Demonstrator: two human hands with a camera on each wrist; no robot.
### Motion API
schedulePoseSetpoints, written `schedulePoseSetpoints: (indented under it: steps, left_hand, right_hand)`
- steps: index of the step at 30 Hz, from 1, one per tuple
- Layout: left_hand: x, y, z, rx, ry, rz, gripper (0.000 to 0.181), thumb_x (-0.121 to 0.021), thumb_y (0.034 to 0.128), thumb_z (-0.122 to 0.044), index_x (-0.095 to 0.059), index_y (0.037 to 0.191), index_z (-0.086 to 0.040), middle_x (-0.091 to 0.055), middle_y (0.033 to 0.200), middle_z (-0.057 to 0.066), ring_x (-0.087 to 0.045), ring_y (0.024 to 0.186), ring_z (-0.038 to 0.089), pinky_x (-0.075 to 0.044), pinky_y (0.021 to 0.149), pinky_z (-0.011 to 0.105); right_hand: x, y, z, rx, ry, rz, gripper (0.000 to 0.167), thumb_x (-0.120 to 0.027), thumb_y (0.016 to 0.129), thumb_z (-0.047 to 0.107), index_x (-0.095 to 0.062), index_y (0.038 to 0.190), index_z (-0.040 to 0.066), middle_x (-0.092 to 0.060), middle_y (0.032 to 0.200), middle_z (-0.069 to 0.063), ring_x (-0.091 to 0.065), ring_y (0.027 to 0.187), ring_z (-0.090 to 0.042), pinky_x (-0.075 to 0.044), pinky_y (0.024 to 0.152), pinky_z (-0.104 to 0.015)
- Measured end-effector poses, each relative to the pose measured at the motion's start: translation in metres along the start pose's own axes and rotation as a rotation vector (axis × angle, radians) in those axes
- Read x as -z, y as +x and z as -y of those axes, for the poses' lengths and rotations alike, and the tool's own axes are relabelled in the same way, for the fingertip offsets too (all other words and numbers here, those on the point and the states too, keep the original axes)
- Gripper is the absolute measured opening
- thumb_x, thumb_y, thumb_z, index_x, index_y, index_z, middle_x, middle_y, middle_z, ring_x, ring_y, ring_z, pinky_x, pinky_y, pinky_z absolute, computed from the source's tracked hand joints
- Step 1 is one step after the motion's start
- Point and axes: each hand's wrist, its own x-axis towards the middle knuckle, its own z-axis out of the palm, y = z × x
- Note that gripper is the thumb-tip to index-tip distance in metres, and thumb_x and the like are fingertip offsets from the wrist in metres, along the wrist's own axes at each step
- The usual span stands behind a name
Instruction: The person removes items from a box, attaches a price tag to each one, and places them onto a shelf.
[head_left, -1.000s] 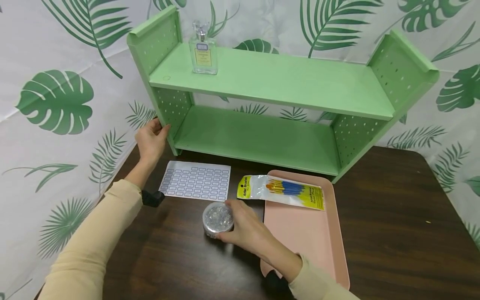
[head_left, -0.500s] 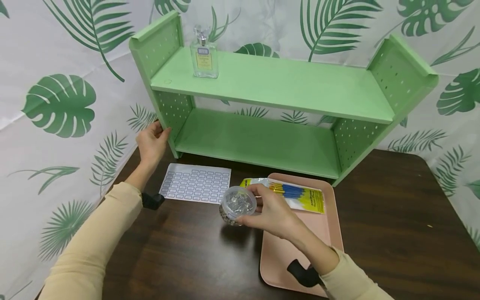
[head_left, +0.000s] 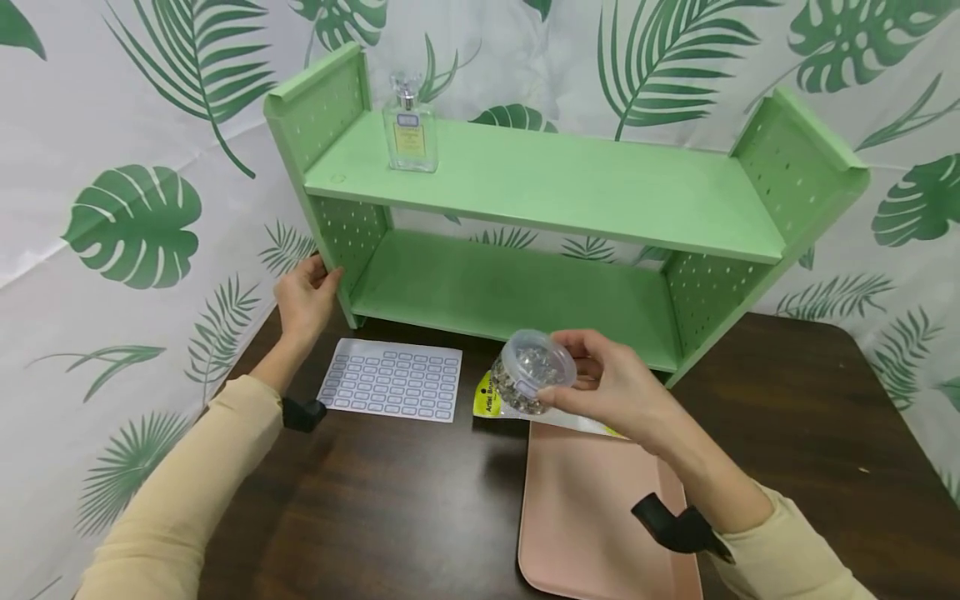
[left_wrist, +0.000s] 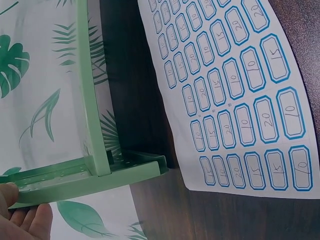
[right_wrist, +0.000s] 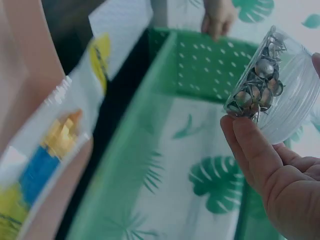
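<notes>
My left hand grips the left side panel of a green two-tier shelf, thumb on one face and fingers on the other. In the left wrist view the fingers curl under the panel's edge. My right hand holds a clear round jar by its side, raised in front of the lower tier. Through the jar's wall in the right wrist view, metal thumbtacks show. A small blue-bordered label is on the jar. Below the jar lies a pack of artist brushes, mostly hidden by the right hand.
A glass perfume bottle stands on the upper tier's left end. On the dark table lies a sheet of numbered labels. A pink tray sits at the right front, partly under the brush pack. Leaf-printed cloth hangs behind.
My right hand has lifted the jar off the table and carried it right and toward the shelf, tilting it. My left hand has stayed on the shelf's side panel.
</notes>
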Motion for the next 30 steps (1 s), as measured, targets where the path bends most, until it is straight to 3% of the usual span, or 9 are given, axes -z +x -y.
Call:
schedulePoseSetpoints:
  steps: [5, 15, 25, 30]
  left_hand:
    - [0.000, 0.000, 0.003, -0.004, -0.017, 0.008, 0.027, -0.061, 0.0901, -0.006, -0.062, 0.113, 0.010, -0.066, 0.107, 0.025, -0.066, 0.094, 0.034, -0.039, 0.065, 0.000]
    - [0.000, 0.000, 0.002, -0.032, -0.039, -0.015, 0.026, -0.062, 0.0891, -0.004, -0.062, 0.111, 0.011, -0.066, 0.104, 0.026, -0.067, 0.091, 0.035, -0.037, 0.063, -0.002]
    - [0.000, 0.000, 0.001, -0.039, -0.032, -0.018, 0.026, -0.062, 0.0890, -0.003, -0.062, 0.110, 0.012, -0.066, 0.102, 0.027, -0.067, 0.090, 0.036, -0.036, 0.062, -0.003]
    - [-0.001, 0.000, 0.002, -0.035, -0.039, -0.012, 0.027, -0.061, 0.0896, -0.004, -0.061, 0.111, 0.012, -0.066, 0.103, 0.028, -0.067, 0.091, 0.036, -0.036, 0.062, -0.002]
  right_hand:
    - [0.025, -0.001, 0.017, 0.005, -0.054, -0.049, 0.063, -0.073, 0.082, 0.016, -0.042, 0.134, 0.000, -0.053, 0.125, -0.017, -0.056, 0.113, -0.029, -0.051, 0.081, -0.020]
    - [0.072, 0.011, 0.044, 0.077, -0.115, -0.176, 0.060, -0.067, 0.088, 0.018, -0.039, 0.140, 0.006, -0.051, 0.121, -0.006, -0.057, 0.099, -0.007, -0.050, 0.075, -0.015]
    - [0.107, 0.046, 0.061, 0.103, -0.105, -0.279, 0.063, -0.064, 0.089, 0.022, -0.035, 0.143, 0.004, -0.049, 0.118, 0.001, -0.053, 0.104, -0.009, -0.046, 0.077, -0.013]
    - [0.119, 0.066, 0.061, 0.062, -0.111, -0.313, 0.067, -0.065, 0.088, 0.024, -0.033, 0.144, 0.004, -0.049, 0.114, 0.004, -0.051, 0.108, -0.009, -0.044, 0.078, -0.011]
